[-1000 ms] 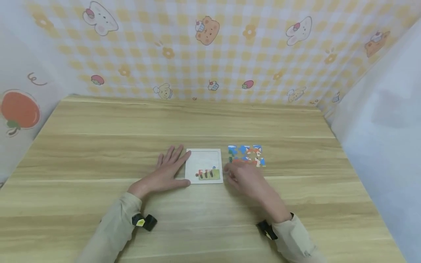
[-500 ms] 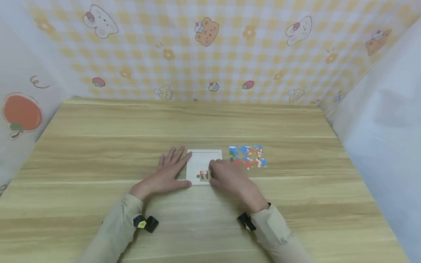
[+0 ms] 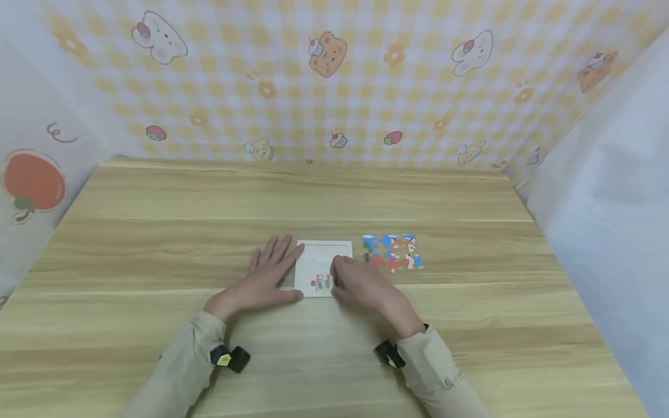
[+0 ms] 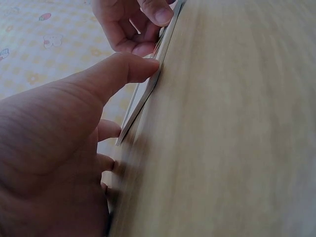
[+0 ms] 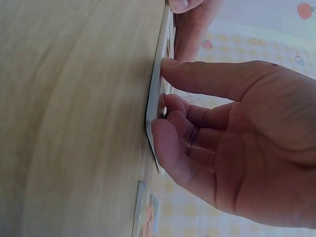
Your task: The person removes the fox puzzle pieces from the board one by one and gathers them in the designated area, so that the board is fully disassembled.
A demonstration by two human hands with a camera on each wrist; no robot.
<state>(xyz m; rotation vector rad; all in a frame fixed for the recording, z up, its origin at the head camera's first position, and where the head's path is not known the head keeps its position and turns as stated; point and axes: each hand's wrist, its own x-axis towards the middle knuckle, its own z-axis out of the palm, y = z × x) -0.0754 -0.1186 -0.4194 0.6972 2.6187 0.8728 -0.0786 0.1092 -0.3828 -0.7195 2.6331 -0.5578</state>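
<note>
A square white puzzle board (image 3: 313, 261) lies on the table, with several joined puzzle pieces (image 3: 320, 282) showing in its lower part. Flat beside the board's left side is my left hand (image 3: 263, 281), fingers spread, index fingertip and thumb touching its edge. My right hand (image 3: 360, 284) is over the board's right side with its fingers curled. In the right wrist view, its thumb (image 5: 212, 79) and fingers surround a small puzzle piece (image 5: 164, 103) at the board, mostly hidden by the fingertips. Loose puzzle pieces (image 3: 392, 242) with fox pictures lie to the board's right.
The wood-grain table (image 3: 183, 197) extends around the board. Behind it hangs a yellow checked cloth (image 3: 292, 110) with cartoon animals, and a white cloth (image 3: 606, 168) borders the right side.
My right hand has moved left from beside the board onto its right side, covering part of the joined pieces, then stayed there. The left hand has kept its place.
</note>
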